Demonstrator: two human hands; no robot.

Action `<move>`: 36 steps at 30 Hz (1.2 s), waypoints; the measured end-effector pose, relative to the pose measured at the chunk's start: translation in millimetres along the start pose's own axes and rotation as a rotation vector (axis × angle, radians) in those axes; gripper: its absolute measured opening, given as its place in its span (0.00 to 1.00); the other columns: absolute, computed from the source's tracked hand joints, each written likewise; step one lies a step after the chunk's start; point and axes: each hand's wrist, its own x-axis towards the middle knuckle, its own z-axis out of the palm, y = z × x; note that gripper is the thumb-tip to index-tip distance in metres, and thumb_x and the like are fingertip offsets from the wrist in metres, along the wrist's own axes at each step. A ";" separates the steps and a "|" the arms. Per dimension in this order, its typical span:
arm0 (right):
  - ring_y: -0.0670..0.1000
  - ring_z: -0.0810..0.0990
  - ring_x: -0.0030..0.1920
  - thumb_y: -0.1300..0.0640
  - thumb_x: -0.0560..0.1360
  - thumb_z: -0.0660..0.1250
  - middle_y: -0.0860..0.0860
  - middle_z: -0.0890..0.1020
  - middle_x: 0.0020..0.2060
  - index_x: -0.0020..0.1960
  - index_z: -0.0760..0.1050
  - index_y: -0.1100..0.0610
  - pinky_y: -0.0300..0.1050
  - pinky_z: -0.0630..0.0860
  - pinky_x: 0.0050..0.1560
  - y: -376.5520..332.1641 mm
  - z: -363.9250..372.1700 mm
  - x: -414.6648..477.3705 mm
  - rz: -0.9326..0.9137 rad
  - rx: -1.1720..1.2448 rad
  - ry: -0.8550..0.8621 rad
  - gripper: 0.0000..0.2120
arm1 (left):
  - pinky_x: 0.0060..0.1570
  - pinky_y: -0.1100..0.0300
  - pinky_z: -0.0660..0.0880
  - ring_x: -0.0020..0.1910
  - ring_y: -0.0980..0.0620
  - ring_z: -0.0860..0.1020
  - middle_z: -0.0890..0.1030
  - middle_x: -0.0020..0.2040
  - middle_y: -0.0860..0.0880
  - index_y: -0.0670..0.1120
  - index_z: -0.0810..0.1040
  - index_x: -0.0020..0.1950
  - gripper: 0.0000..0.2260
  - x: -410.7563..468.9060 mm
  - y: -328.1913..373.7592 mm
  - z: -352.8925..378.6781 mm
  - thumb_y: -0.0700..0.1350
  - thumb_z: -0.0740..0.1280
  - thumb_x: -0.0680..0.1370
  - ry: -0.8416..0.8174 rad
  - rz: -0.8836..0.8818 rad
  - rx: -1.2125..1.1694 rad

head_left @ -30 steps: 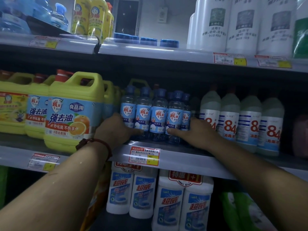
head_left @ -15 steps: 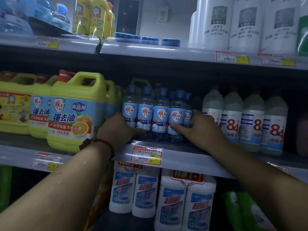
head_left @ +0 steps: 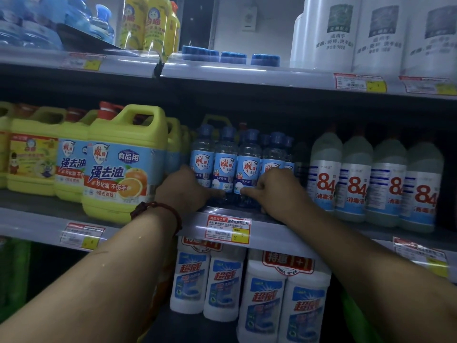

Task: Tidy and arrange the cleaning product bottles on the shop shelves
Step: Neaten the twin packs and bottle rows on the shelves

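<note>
Bottles [head_left: 226, 167] between left hand [head_left: 183, 191] and right hand [head_left: 279, 194]

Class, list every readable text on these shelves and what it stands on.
"强去油", "食品用": front yellow jug
"雕牌", "1次冲洗": small blue-capped bottles
"84", "消毒液": white disinfectant bottles
"超威": lower-shelf white bottles
"特惠 1+1": twin-pack band
"220g": middle price tag
Too blurred to read: other price tags, top-shelf bottle labels
</note>
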 end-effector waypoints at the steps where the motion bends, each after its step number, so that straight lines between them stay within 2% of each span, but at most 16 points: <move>1: 0.51 0.82 0.44 0.40 0.75 0.71 0.49 0.78 0.35 0.41 0.78 0.54 0.48 0.80 0.50 -0.7 -0.2 -0.6 -0.004 -0.011 0.002 0.18 | 0.58 0.45 0.81 0.54 0.49 0.83 0.84 0.58 0.50 0.50 0.76 0.64 0.33 1.0 -0.4 0.0 0.62 0.81 0.64 -0.003 0.001 -0.001; 7: 0.51 0.82 0.43 0.40 0.75 0.71 0.49 0.76 0.34 0.39 0.74 0.53 0.46 0.79 0.46 -1.7 -0.1 -2.0 -0.014 -0.044 0.019 0.18 | 0.58 0.45 0.81 0.55 0.48 0.83 0.84 0.58 0.50 0.49 0.76 0.65 0.34 0.3 0.4 0.5 0.62 0.80 0.65 -0.004 -0.003 0.030; 11: 0.51 0.82 0.46 0.40 0.75 0.71 0.52 0.83 0.43 0.43 0.78 0.55 0.48 0.80 0.49 -2.0 0.6 -2.5 -0.013 -0.032 0.025 0.17 | 0.58 0.45 0.80 0.55 0.48 0.82 0.83 0.58 0.50 0.49 0.75 0.65 0.33 -1.1 1.1 -0.1 0.61 0.80 0.66 -0.004 -0.007 0.035; 15: 0.52 0.82 0.47 0.40 0.75 0.71 0.53 0.84 0.47 0.50 0.81 0.58 0.48 0.80 0.49 -1.3 2.1 -2.9 -0.013 -0.016 0.048 0.20 | 0.57 0.45 0.81 0.54 0.48 0.83 0.84 0.57 0.50 0.50 0.75 0.65 0.35 -3.7 2.6 -1.9 0.64 0.80 0.64 -0.006 -0.013 0.046; 17: 0.51 0.82 0.47 0.40 0.75 0.71 0.53 0.84 0.47 0.51 0.81 0.58 0.45 0.79 0.47 0.3 4.1 -3.2 -0.010 0.016 0.062 0.20 | 0.55 0.47 0.81 0.51 0.49 0.83 0.84 0.55 0.51 0.49 0.76 0.63 0.32 -7.5 4.3 -1.7 0.62 0.80 0.66 0.001 -0.004 0.030; 19: 0.50 0.81 0.44 0.39 0.75 0.71 0.51 0.82 0.44 0.52 0.81 0.57 0.42 0.75 0.43 0.9 4.4 -4.4 -0.003 0.049 0.076 0.21 | 0.49 0.52 0.82 0.46 0.52 0.82 0.83 0.50 0.52 0.50 0.76 0.57 0.24 -11.3 4.7 -0.3 0.61 0.78 0.69 0.046 0.024 0.022; 21: 0.49 0.81 0.44 0.38 0.75 0.69 0.50 0.81 0.43 0.53 0.81 0.56 0.41 0.73 0.40 -0.8 0.5 -7.4 -0.009 0.061 0.098 0.22 | 0.43 0.56 0.81 0.44 0.53 0.82 0.82 0.48 0.51 0.49 0.77 0.57 0.22 -17.2 7.5 -0.9 0.61 0.76 0.72 0.128 0.061 0.033; 23: 0.51 0.82 0.48 0.38 0.78 0.66 0.51 0.83 0.48 0.56 0.80 0.56 0.42 0.74 0.41 -3.3 -9.3 -12.6 -0.053 0.040 0.146 0.21 | 0.43 0.57 0.81 0.48 0.51 0.83 0.83 0.52 0.50 0.48 0.77 0.62 0.26 -21.9 12.0 -3.1 0.64 0.73 0.73 0.200 0.109 0.054; 25: 0.53 0.82 0.51 0.40 0.80 0.64 0.52 0.83 0.51 0.58 0.78 0.54 0.43 0.73 0.43 -4.0 -23.3 -20.9 -0.122 0.013 0.234 0.19 | 0.46 0.52 0.82 0.52 0.48 0.81 0.79 0.56 0.47 0.48 0.74 0.63 0.32 -27.5 16.8 -5.6 0.71 0.67 0.72 0.280 0.136 0.117; 27: 0.54 0.79 0.54 0.41 0.79 0.65 0.52 0.80 0.55 0.60 0.75 0.53 0.45 0.74 0.45 4.9 -36.9 -27.6 -0.172 0.053 0.328 0.17 | 0.52 0.46 0.80 0.57 0.45 0.77 0.75 0.59 0.45 0.48 0.71 0.65 0.31 -40.5 30.0 -7.9 0.70 0.66 0.74 0.348 0.178 0.152; 29: 0.54 0.76 0.59 0.43 0.77 0.68 0.52 0.77 0.60 0.64 0.73 0.53 0.50 0.76 0.53 26.2 -50.3 -32.9 -0.202 0.090 0.370 0.21 | 0.56 0.45 0.78 0.60 0.46 0.74 0.75 0.62 0.46 0.49 0.71 0.67 0.27 -57.3 53.6 -5.4 0.65 0.67 0.77 0.368 0.294 0.171; 32: 0.54 0.74 0.63 0.42 0.75 0.71 0.52 0.76 0.65 0.69 0.72 0.53 0.52 0.74 0.61 70.8 -72.5 -44.2 -0.222 0.028 0.406 0.27 | 0.54 0.47 0.77 0.56 0.49 0.74 0.75 0.58 0.48 0.49 0.72 0.63 0.21 -80.6 95.5 10.3 0.60 0.70 0.77 0.308 0.439 0.161; 36: 0.55 0.74 0.62 0.42 0.73 0.73 0.53 0.77 0.63 0.67 0.73 0.54 0.51 0.73 0.61 128.9 -100.5 -65.2 -0.148 -0.037 0.439 0.28 | 0.52 0.51 0.79 0.53 0.52 0.77 0.77 0.56 0.52 0.50 0.73 0.63 0.19 -94.1 144.8 51.4 0.58 0.70 0.78 0.112 0.465 0.104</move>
